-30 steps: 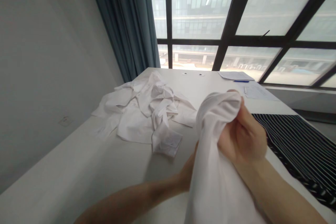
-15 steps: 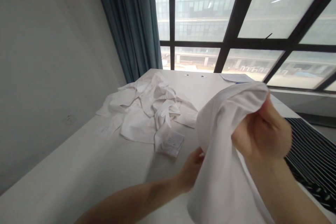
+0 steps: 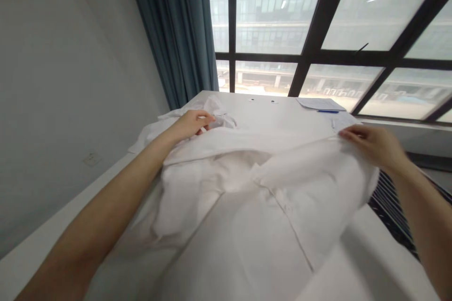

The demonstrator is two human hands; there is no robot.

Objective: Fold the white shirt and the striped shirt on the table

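A white shirt (image 3: 233, 235) is spread across the near part of the table, its front edges parted and its lower part running out of view. My left hand (image 3: 192, 123) is closed on the shirt's far left edge; the fingertips partly cover the grip. At the far right corner, my right hand (image 3: 374, 143) pinches the cloth between thumb and fingers and holds it raised off the tabletop. Behind my left hand lies a crumpled white garment pile (image 3: 150, 134), mostly hidden by the arm and the shirt.
The white table (image 3: 254, 115) reaches to the window. Papers (image 3: 319, 103) and a blue pen (image 3: 328, 111) lie at its far right. Black striped cloth (image 3: 393, 211) lies along the right side. A wall (image 3: 70, 103) and blue curtain (image 3: 176, 33) bound the left.
The bunched shirt has been opened out wide and lowered over the table. My left hand has moved forward and left; my right hand has moved slightly right.
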